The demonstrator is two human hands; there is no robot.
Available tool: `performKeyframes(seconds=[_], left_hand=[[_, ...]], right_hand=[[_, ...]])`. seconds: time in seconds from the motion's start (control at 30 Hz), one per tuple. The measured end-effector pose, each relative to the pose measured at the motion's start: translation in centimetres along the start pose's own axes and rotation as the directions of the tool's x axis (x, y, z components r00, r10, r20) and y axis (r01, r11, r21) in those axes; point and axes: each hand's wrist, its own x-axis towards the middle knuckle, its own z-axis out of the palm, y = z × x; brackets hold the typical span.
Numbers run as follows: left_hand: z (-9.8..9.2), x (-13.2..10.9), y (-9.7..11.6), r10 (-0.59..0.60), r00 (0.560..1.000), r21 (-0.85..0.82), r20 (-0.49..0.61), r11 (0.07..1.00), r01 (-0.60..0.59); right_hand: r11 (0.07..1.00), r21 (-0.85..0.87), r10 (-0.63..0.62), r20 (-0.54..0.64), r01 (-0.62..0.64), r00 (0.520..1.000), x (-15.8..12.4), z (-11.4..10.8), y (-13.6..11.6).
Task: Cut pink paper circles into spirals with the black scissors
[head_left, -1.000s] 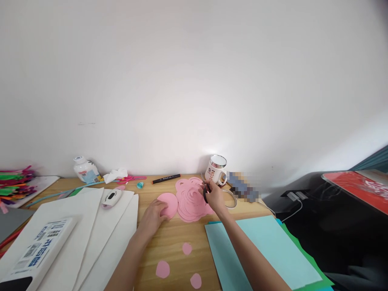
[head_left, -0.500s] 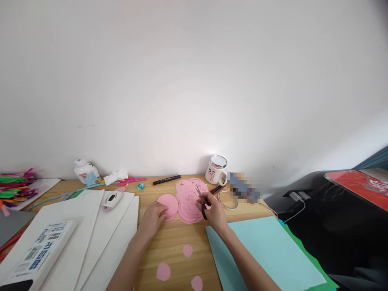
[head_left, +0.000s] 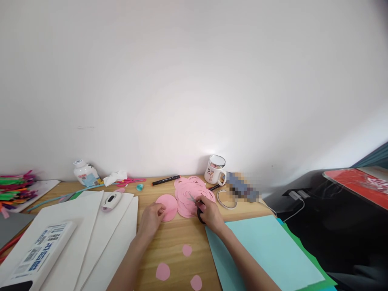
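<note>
My left hand (head_left: 153,218) pinches the left edge of a round pink paper disc (head_left: 168,207), which lies flat on the wooden desk. In my right hand (head_left: 209,213) is a pair of scissors (head_left: 200,213) with black handles. Its blades are parted and point up and left over a heap of pink paper circles (head_left: 186,193), just right of the disc. Nearer to me, between my forearms, lie small pink paper pieces (head_left: 163,271).
A white mug (head_left: 215,169) stands behind the heap, with a tape ring (head_left: 226,199) beside it. Light blue paper sheets (head_left: 263,250) lie right, white sheets (head_left: 118,238) left. A black marker (head_left: 165,180) and a white bottle (head_left: 86,173) are near the wall.
My right hand and the scissors have moved slightly left and down, and the blades are wider apart. The pink heap has shifted and its circles lie differently. My left hand stays at the disc.
</note>
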Motion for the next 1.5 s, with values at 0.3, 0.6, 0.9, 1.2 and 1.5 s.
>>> performKeyframes(seconds=[0.3, 0.6, 0.9, 1.2, 1.5], left_hand=[[-0.6, -0.4, 1.0, 0.098, 0.933, 0.102, -0.345, 0.993, -0.067], [-1.0, -0.5, 2.3, -0.181, 0.842, -0.255, -0.507, 0.966, 0.054], [-1.0, -0.4, 3.2, -0.294, 0.925, -0.633, -0.239, 0.770, 0.082], [-0.5, -0.8, 4.7, -0.205, 0.973, -0.641, 0.107, 0.734, 0.225], [-0.4, -1.1, 4.7, -0.194, 0.901, -0.384, 0.388, 0.855, 0.349]], right_hand=[[0.860, 0.509, 0.043, 0.012, -0.043, 0.999, -1.8, 3.2, -1.6], [0.851, 0.523, 0.070, -0.032, -0.043, 0.997, -2.4, 4.1, -1.6], [0.790, 0.602, 0.149, -0.001, -0.118, 0.989, -1.3, 3.7, -2.4], [0.721, 0.688, 0.158, -0.044, -0.085, 0.986, -1.6, 4.1, -3.6], [0.722, 0.690, 0.027, 0.057, -0.059, 0.998, -2.3, 3.7, -3.6]])
